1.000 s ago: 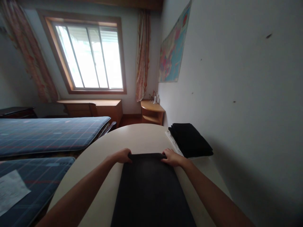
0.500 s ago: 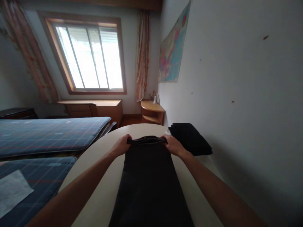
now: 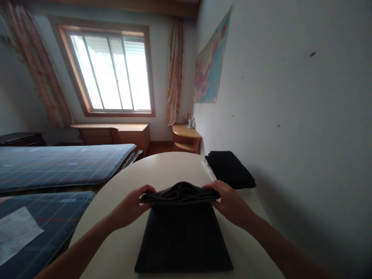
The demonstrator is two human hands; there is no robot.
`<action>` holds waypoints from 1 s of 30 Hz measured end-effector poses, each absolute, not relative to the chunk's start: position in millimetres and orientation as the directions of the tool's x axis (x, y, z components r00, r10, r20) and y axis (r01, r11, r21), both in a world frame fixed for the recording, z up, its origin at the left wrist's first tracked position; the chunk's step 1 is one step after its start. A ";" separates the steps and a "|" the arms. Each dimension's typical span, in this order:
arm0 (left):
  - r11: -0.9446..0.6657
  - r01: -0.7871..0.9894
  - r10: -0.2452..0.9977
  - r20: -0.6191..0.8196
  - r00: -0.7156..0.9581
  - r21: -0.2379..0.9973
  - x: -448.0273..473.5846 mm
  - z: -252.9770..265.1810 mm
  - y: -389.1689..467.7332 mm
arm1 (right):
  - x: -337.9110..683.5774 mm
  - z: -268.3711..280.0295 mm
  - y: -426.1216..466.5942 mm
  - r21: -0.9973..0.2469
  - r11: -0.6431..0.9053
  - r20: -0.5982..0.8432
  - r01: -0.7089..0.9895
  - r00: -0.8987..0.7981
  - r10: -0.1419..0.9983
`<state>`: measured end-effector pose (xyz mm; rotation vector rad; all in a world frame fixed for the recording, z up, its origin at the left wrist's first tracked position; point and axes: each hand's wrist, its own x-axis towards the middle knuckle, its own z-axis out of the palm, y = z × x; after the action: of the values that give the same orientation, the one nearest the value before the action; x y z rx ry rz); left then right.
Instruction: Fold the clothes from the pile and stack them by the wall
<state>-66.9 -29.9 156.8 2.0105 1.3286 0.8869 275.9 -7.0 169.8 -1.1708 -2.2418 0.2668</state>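
Note:
A black garment [image 3: 183, 240], folded into a long flat shape, lies on the round cream-white table [image 3: 110, 232]. Its far end is raised and turned toward me, with several layers of cloth showing in the bunched edge. My left hand [image 3: 142, 199] pinches the left corner of that edge between thumb and fingers. At the right corner, my right hand [image 3: 222, 195] grips it in the same way. Behind my right hand sits a stack of folded black cloth [image 3: 231, 168], with a clear plastic piece [image 3: 208, 168] along its left side. What kind of garment it is I cannot tell.
To the left are two plaid blue mattresses [image 3: 69, 162], the nearer with a sheet of paper [image 3: 19, 232] on it. A white wall [image 3: 290, 162] runs along the right side. A wooden desk [image 3: 133, 133] and a corner shelf [image 3: 187, 131] stand beyond the table.
Both hands have drawn the garment's far end toward me and spread a little wider apart. The garment lies shorter now, its near edge in view, and its held edge has bulged upward.

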 end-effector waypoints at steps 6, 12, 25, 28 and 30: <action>-0.438 0.500 0.885 0.262 0.384 0.747 -70.9 122.1 -78.8 | 288.4 143.9 -54.9 -0.332 0.674 0.376 0.660 -0.563 0.736; -0.472 0.564 0.854 0.194 0.483 0.677 -70.0 91.4 -108.1 | 299.8 106.4 -81.7 -0.290 0.696 0.275 0.657 -0.640 0.718; -0.494 0.812 0.867 0.245 0.433 0.312 -17.9 115.2 -103.9 | 271.3 122.0 -87.1 -0.215 0.719 0.134 0.660 -0.710 0.692; -0.435 0.850 0.889 0.293 0.353 0.296 12.1 115.2 -82.3 | 240.0 132.0 -67.8 -0.204 0.669 0.200 0.715 -0.639 0.743; -0.379 0.884 0.914 0.261 0.311 0.274 25.8 109.0 -69.1 | 221.2 127.5 -54.0 -0.222 0.607 0.272 0.763 -0.550 0.790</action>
<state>25.8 -69.1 109.0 2.4773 1.7035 0.5783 221.2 -54.0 127.5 -1.2513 -2.4930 0.1101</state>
